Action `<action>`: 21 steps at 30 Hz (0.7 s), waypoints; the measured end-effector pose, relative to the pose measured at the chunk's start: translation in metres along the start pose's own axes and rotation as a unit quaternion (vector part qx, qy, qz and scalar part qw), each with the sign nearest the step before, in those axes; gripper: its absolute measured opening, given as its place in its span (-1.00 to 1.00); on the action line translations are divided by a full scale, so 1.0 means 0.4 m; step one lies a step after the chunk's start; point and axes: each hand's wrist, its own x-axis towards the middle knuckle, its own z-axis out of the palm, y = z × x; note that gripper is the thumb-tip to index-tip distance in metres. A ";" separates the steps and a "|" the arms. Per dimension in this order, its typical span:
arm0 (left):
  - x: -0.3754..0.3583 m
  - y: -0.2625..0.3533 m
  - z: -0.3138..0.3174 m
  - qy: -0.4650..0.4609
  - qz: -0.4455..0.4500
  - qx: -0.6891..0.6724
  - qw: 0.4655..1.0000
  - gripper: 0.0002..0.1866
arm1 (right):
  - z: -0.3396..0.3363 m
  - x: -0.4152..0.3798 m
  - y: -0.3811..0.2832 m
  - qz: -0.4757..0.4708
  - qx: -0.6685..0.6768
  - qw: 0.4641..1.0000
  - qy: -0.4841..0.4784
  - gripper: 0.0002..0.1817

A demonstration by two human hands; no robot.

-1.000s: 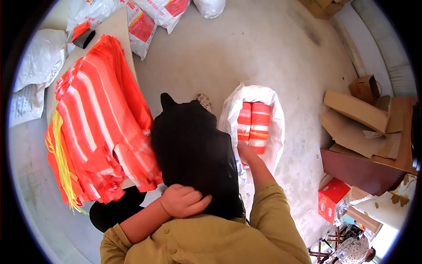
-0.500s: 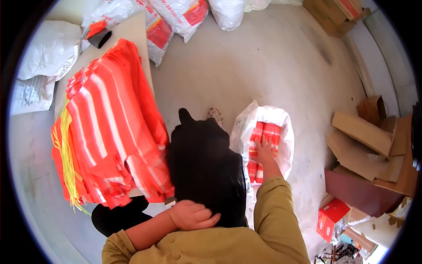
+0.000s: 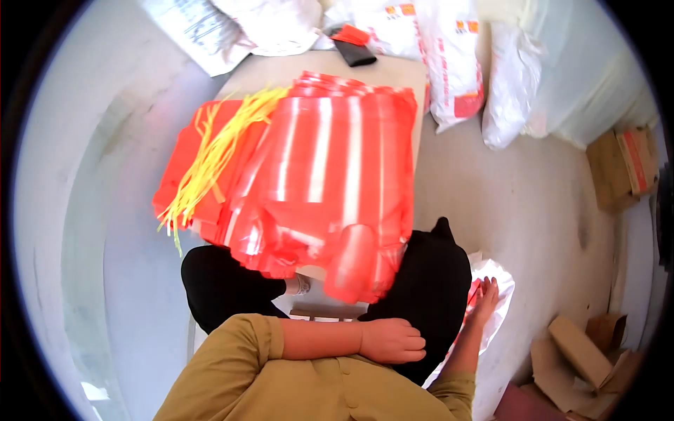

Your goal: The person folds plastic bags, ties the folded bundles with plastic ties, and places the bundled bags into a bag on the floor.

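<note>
A stack of red-and-white striped plastic sheets or bags (image 3: 337,154) lies on a board in front of me. Yellow strips (image 3: 217,154) lie across red material at its left. My left hand (image 3: 394,341) rests on my right thigh with its fingers curled together; nothing shows in it. At the right, my right hand (image 3: 484,298) is over the opening of a white sack (image 3: 497,319) on the floor, fingers stretched out. Only a little red shows inside the sack, the rest being hidden by my leg and arm.
White sacks (image 3: 453,63) stand beyond the board (image 3: 256,74). A black and red item (image 3: 356,52) lies at its far edge. Cardboard pieces (image 3: 579,351) are at the lower right, and a cardboard box (image 3: 621,168) stands at the right.
The view has swung left, bringing the striped stack to the middle and the sack to the lower right. My right hand has lifted from the red bundles. My left hand remains on my thigh.
</note>
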 end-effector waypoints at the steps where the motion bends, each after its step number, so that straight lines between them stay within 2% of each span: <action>1: -0.003 0.005 0.000 -0.001 -0.001 -0.001 1.000 -0.77 | 0.056 -0.010 0.021 -0.017 0.082 0.996 -0.027 -0.35; 3: -0.009 0.013 -0.005 0.004 0.010 -0.004 1.000 -0.72 | 0.090 -0.037 0.011 -0.007 0.104 0.987 -0.125 -0.34; 4: -0.026 0.022 -0.016 -0.043 -0.006 0.003 0.999 -0.71 | 0.100 -0.050 -0.001 -0.004 0.114 0.979 -0.171 -0.33; 6: -0.073 0.033 -0.073 -0.071 -0.031 0.036 0.996 -0.73 | 0.125 -0.072 -0.028 0.009 0.129 0.955 -0.266 -0.32; 9: -0.206 0.055 -0.186 -0.070 -0.126 0.101 0.984 -0.74 | 0.199 -0.102 -0.166 -0.014 0.037 0.967 -0.253 -0.37; 10: -0.258 0.070 -0.230 -0.066 -0.172 0.129 0.974 -0.75 | 0.192 -0.092 -0.183 -0.057 -0.003 0.967 -0.247 -0.38; 13: -0.402 0.138 -0.361 0.041 -0.328 0.200 0.922 -0.82 | 0.281 -0.132 -0.317 -0.133 -0.102 0.956 -0.242 -0.43; 16: -0.554 0.208 -0.421 0.204 -0.472 0.228 0.827 -0.86 | 0.369 -0.138 -0.416 -0.171 -0.238 0.917 -0.271 -0.45; 17: -0.614 0.220 -0.417 0.280 -0.486 0.246 0.790 -0.88 | 0.393 -0.134 -0.434 -0.182 -0.289 0.897 -0.280 -0.45; 18: -0.675 0.231 -0.414 0.358 -0.494 0.258 0.749 -0.89 | 0.415 -0.150 -0.425 -0.309 -0.398 0.828 -0.247 -0.48; 20: -0.722 0.245 -0.411 0.524 -0.496 0.203 0.662 -0.91 | 0.455 -0.169 -0.433 -0.317 -0.519 0.755 -0.243 -0.51; 21: -0.738 0.234 -0.388 0.568 -0.505 0.158 0.630 -0.91 | 0.451 -0.169 -0.432 -0.302 -0.525 0.758 -0.243 -0.51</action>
